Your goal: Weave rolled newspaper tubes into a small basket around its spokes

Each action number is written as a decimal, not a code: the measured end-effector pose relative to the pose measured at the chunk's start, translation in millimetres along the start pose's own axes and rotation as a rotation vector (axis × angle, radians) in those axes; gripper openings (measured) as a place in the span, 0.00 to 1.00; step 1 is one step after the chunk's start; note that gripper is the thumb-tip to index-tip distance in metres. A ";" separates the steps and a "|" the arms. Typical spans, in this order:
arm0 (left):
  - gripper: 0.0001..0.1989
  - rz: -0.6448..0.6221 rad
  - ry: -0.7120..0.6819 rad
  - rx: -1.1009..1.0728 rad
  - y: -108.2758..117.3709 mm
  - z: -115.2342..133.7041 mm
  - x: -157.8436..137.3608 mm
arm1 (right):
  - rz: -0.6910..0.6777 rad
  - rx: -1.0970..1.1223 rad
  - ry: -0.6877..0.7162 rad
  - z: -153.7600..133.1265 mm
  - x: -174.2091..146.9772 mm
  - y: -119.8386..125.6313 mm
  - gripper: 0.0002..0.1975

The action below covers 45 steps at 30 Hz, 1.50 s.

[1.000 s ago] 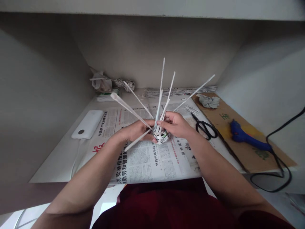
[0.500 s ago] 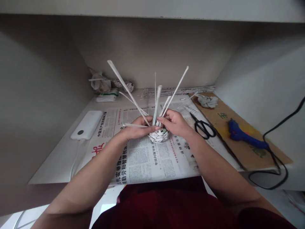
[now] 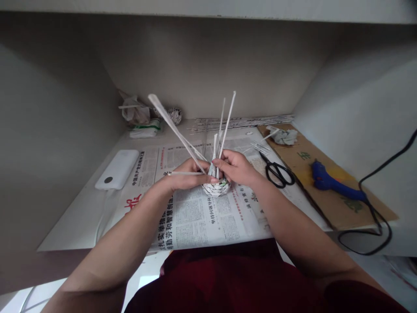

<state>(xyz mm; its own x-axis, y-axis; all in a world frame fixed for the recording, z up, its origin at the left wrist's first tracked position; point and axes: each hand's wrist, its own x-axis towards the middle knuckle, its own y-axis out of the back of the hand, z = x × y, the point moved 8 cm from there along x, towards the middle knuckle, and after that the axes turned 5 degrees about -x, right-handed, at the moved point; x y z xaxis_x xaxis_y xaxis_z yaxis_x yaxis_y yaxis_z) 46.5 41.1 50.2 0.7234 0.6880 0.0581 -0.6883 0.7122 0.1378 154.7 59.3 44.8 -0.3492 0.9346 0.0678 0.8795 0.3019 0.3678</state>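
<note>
Between my hands, low over the newspaper, is a small basket (image 3: 216, 188) woven from rolled paper. Several long white paper tubes (image 3: 174, 127) stick up and out of it at different angles. My left hand (image 3: 189, 175) is closed around the basket's left side, its thumb across the rim and one tube jutting out to the left. My right hand (image 3: 235, 167) pinches upright paper tubes (image 3: 228, 121) at the right of the rim. The fingertips are partly hidden behind the tubes and the weave.
Newspaper (image 3: 195, 226) covers the tabletop. Black-handled scissors (image 3: 276, 171) lie to the right, near a blue glue gun (image 3: 335, 181) with a black cord on cardboard (image 3: 312, 200). A white power bank (image 3: 117, 169) lies left. Rolled paper sticks (image 3: 241, 123) line the back; a plastic bag (image 3: 135, 112) sits back left.
The upright tubes on the right have drawn closer together and swung leftward. A thick tube that leaned toward the camera in the middle no longer stands out. Both hands keep their hold.
</note>
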 end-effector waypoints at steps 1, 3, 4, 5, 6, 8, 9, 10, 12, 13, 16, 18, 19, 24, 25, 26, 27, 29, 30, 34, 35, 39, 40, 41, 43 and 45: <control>0.12 0.008 0.004 0.001 1.3 -1.9 0.1 | -0.044 0.008 -0.011 0.6 -0.5 -1.7 0.13; 0.12 0.025 0.009 0.008 4.1 -5.3 -0.1 | -0.115 0.009 -0.001 -0.2 -2.5 -4.7 0.12; 0.12 0.034 0.014 0.015 5.4 -6.6 -0.2 | -0.127 0.008 0.011 -0.8 -3.4 -5.2 0.12; 0.12 0.040 0.020 0.023 6.4 -7.5 -0.4 | -0.124 0.009 0.019 -0.7 -4.0 -5.3 0.12; 0.12 0.041 0.027 0.030 6.8 -7.8 -0.5 | -0.107 0.015 0.017 0.5 -4.2 -4.8 0.12; 0.11 0.034 0.047 0.043 6.5 -7.6 -0.9 | -0.052 0.048 -0.016 5.7 -3.2 -4.2 0.12; 0.11 0.027 0.059 0.048 6.0 -7.2 -1.0 | -0.025 0.082 -0.038 9.0 -2.3 -4.6 0.12; 0.11 0.018 0.067 0.052 5.3 -6.6 -1.1 | -0.003 0.128 -0.060 12.2 -1.2 -5.8 0.12; 0.10 0.005 0.068 0.064 4.4 -4.9 -1.2 | 0.023 0.237 -0.103 18.2 0.9 -9.6 0.12; 0.09 0.000 0.062 0.071 4.3 -4.0 -1.2 | 0.030 0.289 -0.119 20.6 1.7 -11.8 0.12; 0.09 -0.006 0.034 0.087 5.1 -2.4 -1.0 | 0.041 0.396 -0.148 24.7 2.6 -16.5 0.13; 0.09 -0.006 0.037 0.096 6.2 -3.9 -1.0 | 0.037 0.404 -0.140 23.4 2.3 -16.9 0.14; 0.10 -0.002 0.044 0.099 6.8 -5.0 -0.9 | 0.030 0.386 -0.127 21.3 2.2 -16.0 0.15; 0.12 0.035 0.031 0.075 6.2 -4.6 -0.8 | -0.017 0.175 -0.026 3.5 2.6 -1.4 0.16; 0.12 0.035 0.006 0.076 4.8 -2.4 -0.8 | -0.036 0.134 -0.009 0.8 2.8 1.8 0.17; 0.12 0.030 -0.025 0.085 3.2 0.2 -0.7 | -0.063 0.092 0.004 -0.8 2.9 4.2 0.17; 0.11 0.026 -0.057 0.099 1.8 3.1 -0.8 | -0.098 0.048 0.010 -1.1 2.8 5.8 0.17; 0.09 0.012 -0.107 0.149 -0.5 8.2 -0.9 | -0.170 -0.034 0.000 2.0 2.2 7.5 0.15; 0.08 0.004 -0.127 0.178 -1.3 10.6 -0.8 | -0.199 -0.063 -0.013 4.6 1.8 8.2 0.13; 0.07 -0.027 -0.197 0.284 -2.6 20.3 -0.5 | -0.236 -0.104 -0.026 8.3 0.1 11.2 0.05; 0.07 -0.033 -0.212 0.303 -2.7 22.3 -0.5 | -0.233 -0.123 -0.011 6.5 -0.3 11.4 0.05; 0.08 -0.048 -0.226 0.364 -2.2 22.4 -0.6 | -0.154 -0.211 0.019 -2.3 -1.5 12.9 0.03; 0.08 -0.043 -0.224 0.373 -1.6 21.2 -0.6 | -0.119 -0.230 0.020 -4.2 -1.8 13.9 0.03; 0.09 -0.037 -0.226 0.380 -0.9 20.0 -0.8 | -0.086 -0.252 0.021 -5.7 -2.0 14.8 0.03; 0.09 -0.029 -0.241 0.398 -0.5 18.4 -1.1 | -0.043 -0.294 0.023 -7.3 -2.5 14.6 0.05; 0.09 -0.043 -0.249 0.425 -2.1 16.4 -1.3 | -0.042 -0.302 0.022 -6.4 -2.4 11.5 0.06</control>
<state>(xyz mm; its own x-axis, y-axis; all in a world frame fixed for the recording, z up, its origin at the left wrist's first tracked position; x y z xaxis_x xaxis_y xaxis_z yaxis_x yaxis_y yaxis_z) 47.9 36.4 66.1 0.7774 0.5676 0.2710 -0.6121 0.5838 0.5334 163.6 59.3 54.8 -0.3930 0.9172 0.0657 0.7295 0.2675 0.6295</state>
